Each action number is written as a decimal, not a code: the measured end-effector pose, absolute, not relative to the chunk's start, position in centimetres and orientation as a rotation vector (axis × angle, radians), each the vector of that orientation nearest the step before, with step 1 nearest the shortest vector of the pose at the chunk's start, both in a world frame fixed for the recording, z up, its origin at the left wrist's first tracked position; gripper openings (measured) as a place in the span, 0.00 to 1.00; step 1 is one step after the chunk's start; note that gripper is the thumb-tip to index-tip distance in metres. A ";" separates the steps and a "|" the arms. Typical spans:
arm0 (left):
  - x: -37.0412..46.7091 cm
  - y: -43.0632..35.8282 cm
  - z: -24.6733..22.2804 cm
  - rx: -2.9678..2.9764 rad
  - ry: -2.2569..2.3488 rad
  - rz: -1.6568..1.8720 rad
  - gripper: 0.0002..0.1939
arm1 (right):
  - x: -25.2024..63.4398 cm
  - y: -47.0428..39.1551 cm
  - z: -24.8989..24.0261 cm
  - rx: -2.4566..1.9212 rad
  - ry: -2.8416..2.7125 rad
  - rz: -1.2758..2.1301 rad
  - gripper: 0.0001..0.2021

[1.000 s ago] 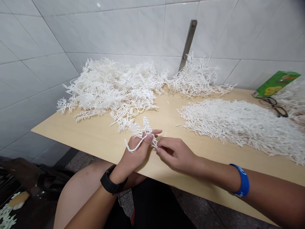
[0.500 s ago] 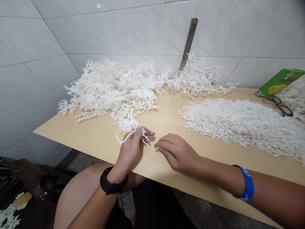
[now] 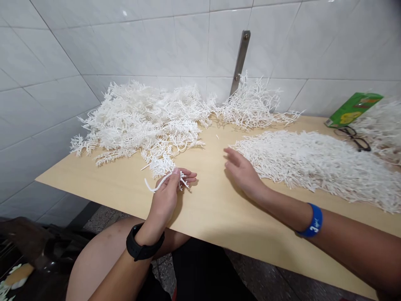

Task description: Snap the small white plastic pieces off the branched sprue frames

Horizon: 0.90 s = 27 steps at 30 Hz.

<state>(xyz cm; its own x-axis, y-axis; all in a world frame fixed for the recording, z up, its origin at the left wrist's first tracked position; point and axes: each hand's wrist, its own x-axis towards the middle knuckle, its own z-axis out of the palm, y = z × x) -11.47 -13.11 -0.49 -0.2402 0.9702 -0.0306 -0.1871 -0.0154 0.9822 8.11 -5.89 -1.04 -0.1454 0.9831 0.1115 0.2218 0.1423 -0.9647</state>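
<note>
Right hand (image 3: 244, 173) now beside low heap (image 3: 313, 163)

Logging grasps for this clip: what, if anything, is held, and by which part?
The left hand holds a white branched piece between its bare tail and branching end; the right hand shows nothing held.

Wall (image 3: 175, 46): white glossy tile, cornered at left | Bracket (image 3: 240, 62): metal, slanted, fixed to wall | Table (image 3: 213, 205): tan, flat | Floor (image 3: 105, 216): speckled, dark

Open tabletop (image 3: 209, 159) between white piles (image 3: 134, 119)
</note>
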 end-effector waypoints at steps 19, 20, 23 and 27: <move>-11.0 -14.1 0.5 1.718 1.293 0.956 0.19 | 7.1 -9.3 -0.2 -0.705 -2.153 1.028 0.03; -11.0 -14.1 0.6 1.745 1.293 0.954 0.19 | 7.1 -9.3 -0.1 -0.701 -2.140 1.039 0.03; -11.0 -14.2 0.7 1.819 1.286 0.939 0.19 | 7.1 -9.4 0.1 -0.702 -2.114 1.050 0.06; -11.1 -14.2 0.4 1.835 1.256 0.929 0.22 | 7.2 -9.3 0.1 -0.743 -2.140 1.016 0.09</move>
